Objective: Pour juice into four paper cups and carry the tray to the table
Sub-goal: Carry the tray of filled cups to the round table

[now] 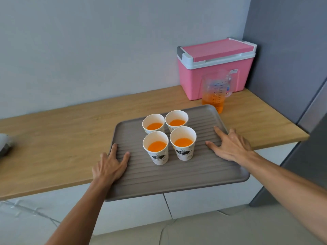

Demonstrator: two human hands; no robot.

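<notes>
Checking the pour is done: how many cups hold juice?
4, clustered on the tray: back left, back right, front left, front right. None seem hidden.

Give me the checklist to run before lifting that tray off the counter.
1. All four paper cups filled: ok.
2. Cups upright, grouped near the middle of the tray: ok.
3. Left hand on the tray's left edge: ok.
4. Right hand on the right edge: ok.
5. Fingers hooked under the rim: cannot tell.
6. Jug clear of the tray's far corner: cannot tell; they overlap in view.
</notes>
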